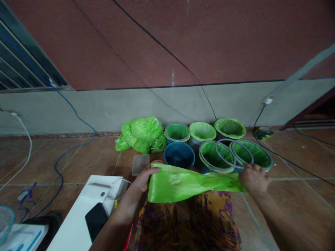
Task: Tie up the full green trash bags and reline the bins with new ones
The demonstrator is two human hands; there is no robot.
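Note:
A bright green plastic bag (178, 183) is stretched sideways over my lap between both hands. My left hand (143, 177) is closed on its wide, flat left end, thumb on top. At the other side my right hand (254, 178) is clenched around the bunched, narrower end. Just beyond the bag stand several bins, among them a front bin (213, 157) lined with green plastic and an unlined blue bin (179, 157). Loose grey rings overlap across the front bins at the right, close to my right hand.
Knotted green bags (142, 134) are heaped against the wall. A clear plastic container (140, 164) lies near my left hand. On my left, a phone (96, 219) rests on a white box (75, 212). A blue cable (59, 170) crosses the tiled floor; a black cable runs at right.

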